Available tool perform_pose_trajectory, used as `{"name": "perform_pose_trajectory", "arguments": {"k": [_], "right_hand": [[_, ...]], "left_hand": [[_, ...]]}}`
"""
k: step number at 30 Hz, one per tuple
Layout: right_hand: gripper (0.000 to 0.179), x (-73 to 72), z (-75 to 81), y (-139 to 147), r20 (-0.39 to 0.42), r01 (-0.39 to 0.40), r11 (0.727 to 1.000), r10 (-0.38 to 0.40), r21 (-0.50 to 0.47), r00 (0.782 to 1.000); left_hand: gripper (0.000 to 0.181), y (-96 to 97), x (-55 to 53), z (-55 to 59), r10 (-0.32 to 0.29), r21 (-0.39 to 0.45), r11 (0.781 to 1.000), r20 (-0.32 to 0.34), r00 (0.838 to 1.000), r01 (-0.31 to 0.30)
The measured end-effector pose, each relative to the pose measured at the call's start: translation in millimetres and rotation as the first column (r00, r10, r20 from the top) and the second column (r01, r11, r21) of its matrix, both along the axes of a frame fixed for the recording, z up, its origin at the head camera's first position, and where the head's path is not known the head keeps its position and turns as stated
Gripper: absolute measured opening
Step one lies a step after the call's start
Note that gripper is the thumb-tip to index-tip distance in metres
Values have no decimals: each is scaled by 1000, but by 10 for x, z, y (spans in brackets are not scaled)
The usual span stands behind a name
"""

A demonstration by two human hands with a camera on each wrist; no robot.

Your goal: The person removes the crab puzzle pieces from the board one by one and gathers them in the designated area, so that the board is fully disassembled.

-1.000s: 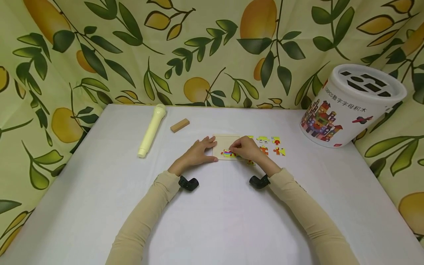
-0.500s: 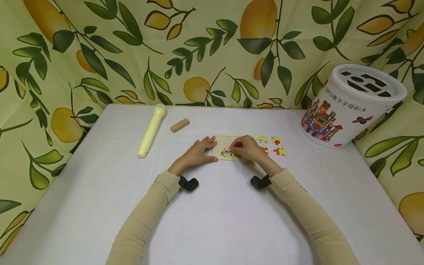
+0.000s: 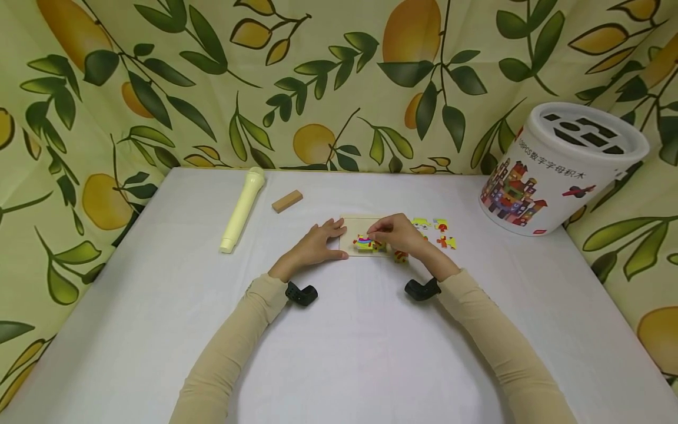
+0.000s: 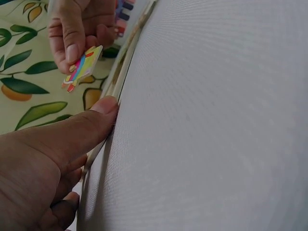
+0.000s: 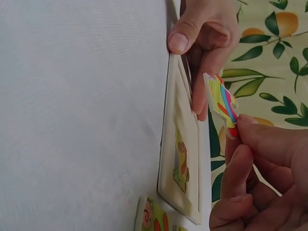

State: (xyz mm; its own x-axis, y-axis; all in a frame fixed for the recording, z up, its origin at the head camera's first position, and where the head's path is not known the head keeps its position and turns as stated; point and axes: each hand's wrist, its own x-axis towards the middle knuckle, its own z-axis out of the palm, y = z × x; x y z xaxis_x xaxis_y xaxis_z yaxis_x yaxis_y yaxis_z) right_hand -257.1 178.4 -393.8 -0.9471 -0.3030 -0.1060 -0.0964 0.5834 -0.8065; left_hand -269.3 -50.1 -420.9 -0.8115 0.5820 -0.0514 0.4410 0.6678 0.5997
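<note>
A shallow wooden puzzle board [image 3: 349, 229] lies flat on the table. My left hand [image 3: 316, 243] holds its left end, thumb at the near corner and fingers at the far one. Between thumb and fingers my right hand [image 3: 398, 232] pinches a striped rainbow puzzle piece [image 5: 220, 100], raised above the board and tilted. Inside the board's recess lies another puzzle piece [image 5: 181, 161], partly hidden from the head view by the held one. Several loose pieces lie right of the board, among them a red one [image 3: 401, 257] under the right wrist and a yellow-red one [image 3: 447, 242].
A pale yellow toy microphone [image 3: 242, 209] and a small wooden block [image 3: 288, 201] lie to the left. At the back right stands a large white bucket [image 3: 556, 171] with a slotted lid. A fruit-patterned curtain [image 3: 318, 88] hangs behind the white table [image 3: 339, 353].
My right hand has risen slightly, and the rainbow piece has lifted and tilted, leaving the piece beneath more visible. The red loose piece beside the board now shows more. My left hand stays put.
</note>
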Motion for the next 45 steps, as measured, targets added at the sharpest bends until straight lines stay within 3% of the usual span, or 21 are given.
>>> {"name": "perform_pose_trajectory", "arguments": {"k": [4, 12, 18, 23, 34, 45], "right_hand": [[19, -22, -34, 81, 40, 27, 1000, -27, 1, 999], [24, 67, -5, 418, 90, 90, 995, -85, -48, 992], [29, 169, 7, 824, 104, 149, 987, -155, 67, 982], [32, 279, -8, 1039, 141, 150, 977, -172, 153, 975], [26, 331, -127, 1139, 126, 128, 982, -146, 142, 981], [25, 358, -52, 1150, 101, 125, 974, -146, 187, 984]], "left_hand": [[74, 0, 2, -4, 4, 3, 1000, 4, 1000, -4], [74, 0, 11, -5, -7, 7, 1000, 2, 1000, 7], [74, -10, 7, 19, -6, 14, 1000, 1, 1000, 6], [74, -21, 7, 32, -9, 11, 1000, -6, 1000, 9], [73, 2, 3, -2, -12, 12, 1000, 1, 1000, 12], [73, 0, 11, 8, -9, 19, 1000, -1, 1000, 9]]}}
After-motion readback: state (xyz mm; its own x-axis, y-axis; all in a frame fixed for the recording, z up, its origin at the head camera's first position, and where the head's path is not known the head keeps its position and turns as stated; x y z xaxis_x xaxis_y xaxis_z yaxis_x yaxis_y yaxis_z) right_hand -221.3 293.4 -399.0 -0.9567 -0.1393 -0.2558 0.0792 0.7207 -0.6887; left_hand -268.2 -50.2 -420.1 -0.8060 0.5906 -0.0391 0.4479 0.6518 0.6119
